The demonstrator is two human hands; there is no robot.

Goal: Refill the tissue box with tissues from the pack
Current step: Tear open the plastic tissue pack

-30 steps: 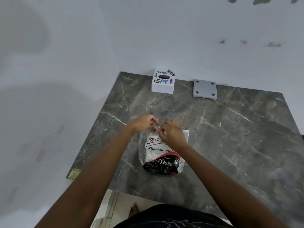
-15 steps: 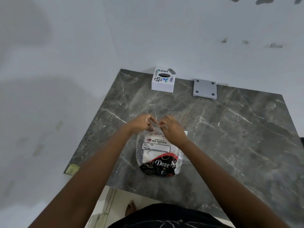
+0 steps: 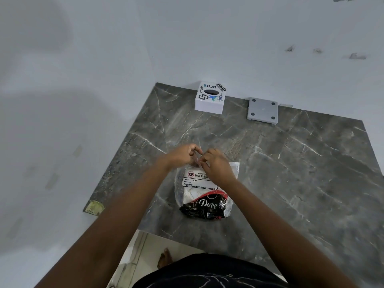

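I see the tissue pack at frame centre on the grey marble table: clear plastic bag, white "BIG TISSUES" label up top, dark "Dove" print at the bottom, white tissues inside. My left hand and right hand both pinch the bag's top edge, fingers closed on the plastic, nearly touching. The tissue box, white with stickers and a dark oval slot, sits at upper centre against the wall; contents not visible. A grey square plate lies right of it.
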